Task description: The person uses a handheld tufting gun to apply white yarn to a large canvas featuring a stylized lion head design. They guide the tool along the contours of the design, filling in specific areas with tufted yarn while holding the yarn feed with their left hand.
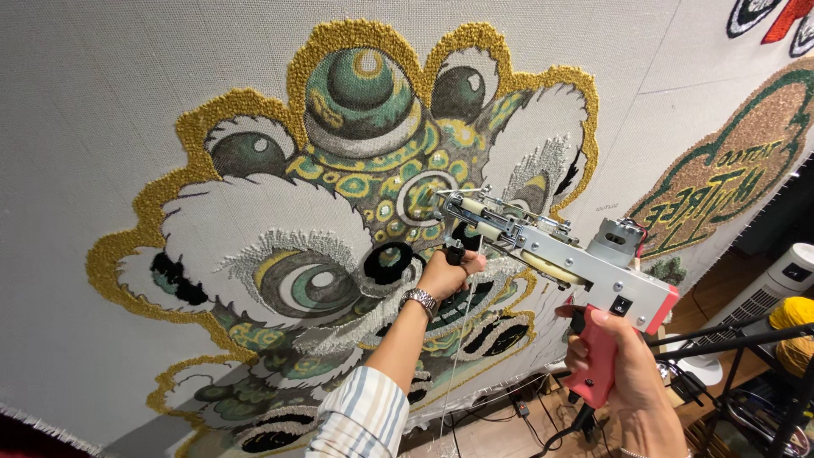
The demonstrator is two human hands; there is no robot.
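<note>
Tufting gun (555, 254): silver body, pink grip, centre-right of frame.
Left hand (445, 273): clasping front handle.
Right hand (632, 382): wrapped around pink grip.

A rug-tufting workshop: stretched cloth (102, 127), tufting gun (551, 254).

Below my stretched cloth I see a wooden floor (496, 437) with cables (500, 399), a white tower fan (767, 293) at the right edge, and black stand bars (729, 341) near it.
</note>
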